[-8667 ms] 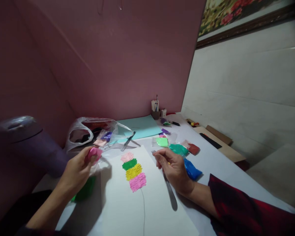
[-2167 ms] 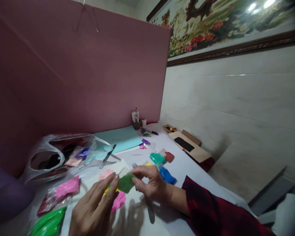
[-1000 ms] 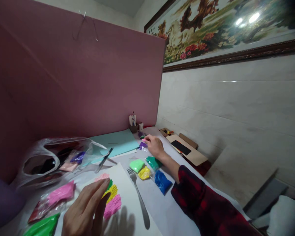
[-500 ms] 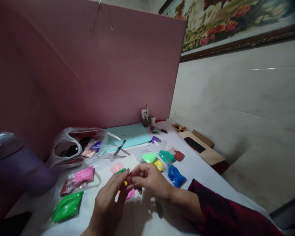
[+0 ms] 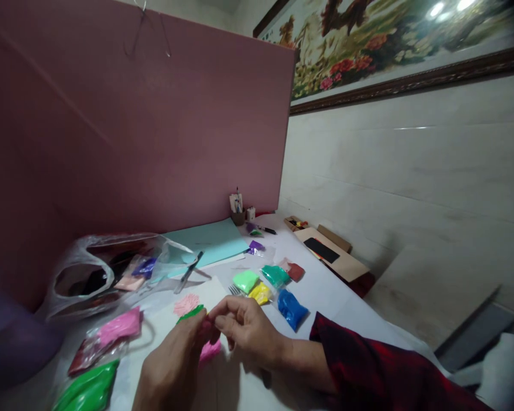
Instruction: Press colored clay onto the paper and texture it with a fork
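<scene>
My left hand (image 5: 169, 357) and my right hand (image 5: 251, 331) meet at their fingertips above a white sheet of paper (image 5: 156, 337). The fingers of both are pinched together; whatever small piece lies between them is hidden, though a reddish tint shows there. Just beyond them on the paper sit a textured pale pink clay piece (image 5: 186, 305) and a green clay piece (image 5: 191, 314), partly covered by my left hand. Bright pink clay (image 5: 209, 351) shows below the fingers. A fork (image 5: 235, 290) lies behind my right hand, its tines visible.
Bagged clay lies around: blue (image 5: 292, 310), yellow (image 5: 260, 293), light green (image 5: 245, 280), teal (image 5: 276, 275), pink (image 5: 120, 325) and green (image 5: 89, 388). Behind are a plastic bag (image 5: 83, 254), a cutter-like tool (image 5: 189, 273), blue-green paper (image 5: 214, 240) and a pen cup (image 5: 238, 218).
The view has turned to the right, so the table's things appear shifted left. My hands stay together, fingertips still pinched, with the left tilted a little lower.
</scene>
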`<state>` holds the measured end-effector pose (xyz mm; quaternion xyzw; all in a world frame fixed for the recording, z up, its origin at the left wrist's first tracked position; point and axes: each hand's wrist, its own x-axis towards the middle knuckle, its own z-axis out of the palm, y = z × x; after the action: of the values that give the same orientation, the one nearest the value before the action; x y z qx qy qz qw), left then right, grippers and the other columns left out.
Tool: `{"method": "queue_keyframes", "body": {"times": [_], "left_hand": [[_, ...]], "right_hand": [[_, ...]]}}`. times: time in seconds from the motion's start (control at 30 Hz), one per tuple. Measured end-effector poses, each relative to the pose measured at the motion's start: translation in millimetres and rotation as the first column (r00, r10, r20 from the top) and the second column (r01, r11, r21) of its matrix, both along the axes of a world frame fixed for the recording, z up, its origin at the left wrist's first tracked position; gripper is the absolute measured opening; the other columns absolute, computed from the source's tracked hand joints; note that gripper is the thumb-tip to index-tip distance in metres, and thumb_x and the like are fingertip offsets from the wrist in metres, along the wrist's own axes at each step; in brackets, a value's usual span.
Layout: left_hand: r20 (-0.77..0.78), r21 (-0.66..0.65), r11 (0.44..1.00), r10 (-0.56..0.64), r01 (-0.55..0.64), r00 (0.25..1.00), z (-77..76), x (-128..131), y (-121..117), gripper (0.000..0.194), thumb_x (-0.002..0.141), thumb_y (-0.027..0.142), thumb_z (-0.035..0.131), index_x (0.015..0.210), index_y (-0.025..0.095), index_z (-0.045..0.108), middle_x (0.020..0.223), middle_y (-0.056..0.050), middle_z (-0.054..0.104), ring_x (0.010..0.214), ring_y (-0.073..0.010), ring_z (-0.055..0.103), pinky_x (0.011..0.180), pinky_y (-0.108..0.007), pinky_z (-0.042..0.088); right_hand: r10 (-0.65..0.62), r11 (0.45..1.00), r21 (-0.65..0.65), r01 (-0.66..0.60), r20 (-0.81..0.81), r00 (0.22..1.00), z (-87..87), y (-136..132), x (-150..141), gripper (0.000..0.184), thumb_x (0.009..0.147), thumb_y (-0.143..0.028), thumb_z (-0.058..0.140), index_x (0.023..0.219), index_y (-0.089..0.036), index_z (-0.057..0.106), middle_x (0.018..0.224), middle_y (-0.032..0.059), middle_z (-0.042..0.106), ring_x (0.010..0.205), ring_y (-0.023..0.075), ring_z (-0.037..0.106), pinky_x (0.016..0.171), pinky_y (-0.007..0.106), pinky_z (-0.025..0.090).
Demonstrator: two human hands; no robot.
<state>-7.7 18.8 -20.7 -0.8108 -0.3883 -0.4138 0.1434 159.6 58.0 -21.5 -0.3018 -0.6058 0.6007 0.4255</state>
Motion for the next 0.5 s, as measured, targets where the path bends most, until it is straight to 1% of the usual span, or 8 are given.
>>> {"method": "queue_keyframes", "body": {"times": [0.13, 0.2, 0.27, 0.3, 0.37, 0.43, 0.47, 0.5], "left_hand": [[-0.091, 0.115, 0.993, 0.04, -0.029, 0.995, 0.2, -9.4, 4.2, 0.024, 0.098, 0.024, 0.04, 0.109, 0.01, 0.056, 0.087, -0.013, 0.072, 0.076, -0.0171, 0.071, 0.066, -0.023, 0.055], [-0.086, 0.134, 0.989, 0.074, -0.062, 0.994, 0.1, -12.8, 5.5, 0.021, 0.098, 0.023, 0.04, 0.102, 0.011, 0.057, 0.08, -0.011, 0.071, 0.067, -0.0147, 0.069, 0.061, -0.02, 0.053], [-0.051, 0.107, 0.99, 0.103, -0.097, 0.993, 1.5, -13.8, 5.3, 0.021, 0.098, 0.023, 0.039, 0.098, 0.013, 0.057, 0.073, -0.007, 0.07, 0.059, -0.0122, 0.067, 0.056, -0.018, 0.051], [-0.024, 0.086, 0.99, 0.111, -0.109, 0.994, 3.1, -13.4, 4.6, 0.022, 0.099, 0.025, 0.039, 0.096, 0.014, 0.057, 0.072, -0.005, 0.069, 0.058, -0.0116, 0.067, 0.054, -0.017, 0.05], [0.038, 0.061, 0.989, 0.13, -0.132, 0.991, 7.7, -12.0, 2.4, 0.022, 0.098, 0.028, 0.04, 0.094, 0.016, 0.058, 0.074, -0.005, 0.07, 0.058, -0.012, 0.067, 0.054, -0.018, 0.05], [0.092, 0.049, 0.986, 0.153, -0.158, 0.984, 12.7, -11.5, 0.4, 0.022, 0.097, 0.032, 0.043, 0.093, 0.018, 0.059, 0.075, -0.004, 0.071, 0.059, -0.0127, 0.067, 0.054, -0.019, 0.05], [0.123, 0.044, 0.982, 0.176, -0.183, 0.977, 14.7, -12.1, -0.2, 0.022, 0.096, 0.034, 0.045, 0.093, 0.019, 0.06, 0.074, -0.003, 0.07, 0.058, -0.0128, 0.067, 0.054, -0.02, 0.049], [0.153, 0.022, 0.977, 0.206, -0.212, 0.967, 16.1, -13.3, -0.3, 0.022, 0.095, 0.036, 0.047, 0.092, 0.019, 0.061, 0.072, -0.002, 0.069, 0.056, -0.0128, 0.066, 0.053, -0.02, 0.048]], "right_hand": [[0.113, 0.99, 0.087, -0.111, -0.023, 0.993, 5.6, -5.0, 3.0, 0.025, 0.086, -0.028, 0.06, 0.104, -0.011, 0.066, 0.087, 0.0083, 0.069, 0.074, 0.0138, 0.064, 0.06, 0.022, 0.048], [0.085, 0.982, 0.17, -0.085, 0.007, 0.996, 9.3, -10.0, 2.9, 0.023, 0.088, -0.025, 0.057, 0.103, -0.012, 0.068, 0.093, 0.011, 0.071, 0.085, 0.0176, 0.067, 0.069, 0.027, 0.052], [-0.014, 0.944, 0.329, -0.002, 0.046, 0.999, 11.1, -14.2, 2.6, 0.021, 0.089, -0.021, 0.055, 0.099, -0.011, 0.07, 0.09, 0.0118, 0.073, 0.084, 0.0179, 0.068, 0.072, 0.029, 0.053], [-0.069, 0.896, 0.442, 0.037, 0.057, 0.996, 11.4, -15.5, 2.9, 0.02, 0.089, -0.019, 0.054, 0.097, -0.01, 0.07, 0.085, 0.0113, 0.073, 0.079, 0.0173, 0.068, 0.071, 0.028, 0.053], [-0.169, 0.732, 0.675, 0.091, 0.05, 0.984, 11.6, -15.9, 5.0, 0.018, 0.087, -0.014, 0.054, 0.095, -0.011, 0.07, 0.078, 0.0092, 0.073, 0.07, 0.0157, 0.066, 0.067, 0.027, 0.053], [-0.25, 0.581, 0.799, 0.156, -0.007, 0.968, 12.5, -13.4, 9.1, 0.019, 0.085, -0.01, 0.053, 0.096, -0.013, 0.068, 0.076, 0.0075, 0.072, 0.067, 0.0149, 0.064, 0.065, 0.027, 0.052], [-0.285, 0.545, 0.814, 0.202, -0.047, 0.957, 13.2, -11.2, 11.5, 0.02, 0.086, -0.009, 0.052, 0.097, -0.013, 0.067, 0.076, 0.0072, 0.072, 0.066, 0.0147, 0.063, 0.064, 0.028, 0.052], [-0.316, 0.537, 0.806, 0.248, -0.08, 0.945, 14.0, -8.6, 13.9, 0.02, 0.087, -0.008, 0.051, 0.099, -0.014, 0.066, 0.077, 0.007, 0.072, 0.068, 0.0146, 0.063, 0.064, 0.028, 0.052]]}}
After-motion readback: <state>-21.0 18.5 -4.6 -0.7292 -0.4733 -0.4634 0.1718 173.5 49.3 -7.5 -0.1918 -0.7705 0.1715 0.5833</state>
